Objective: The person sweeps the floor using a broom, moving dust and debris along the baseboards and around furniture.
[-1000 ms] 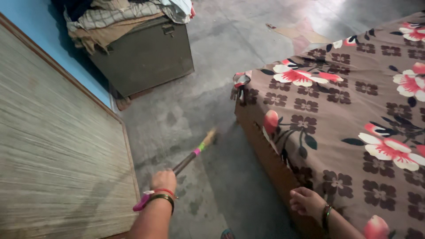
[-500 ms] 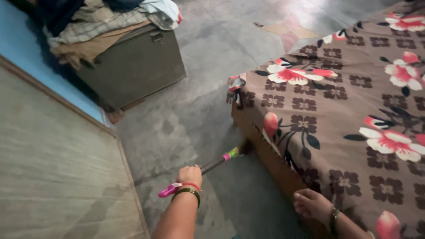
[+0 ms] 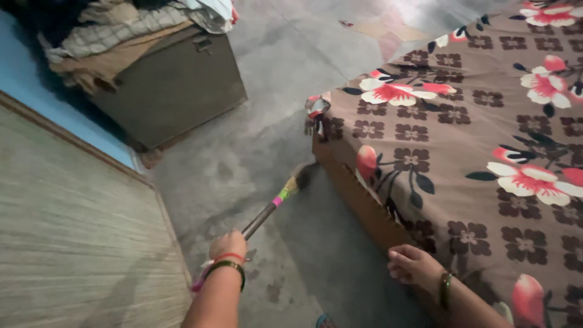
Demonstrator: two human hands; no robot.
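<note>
The broom (image 3: 276, 200) angles low over the grey floor (image 3: 273, 109), dark stick banded pink and green near its straw-coloured head, which sits blurred just beside the bed's (image 3: 461, 140) near corner. The left hand (image 3: 228, 245) is wrapped tight around the stick's lower end. The right hand (image 3: 415, 265) rests on the bed's edge, fingers curled loosely, holding nothing. Flowered brown bedsheet on the right, metal trunk (image 3: 170, 91) heaped with clothes beyond.
</note>
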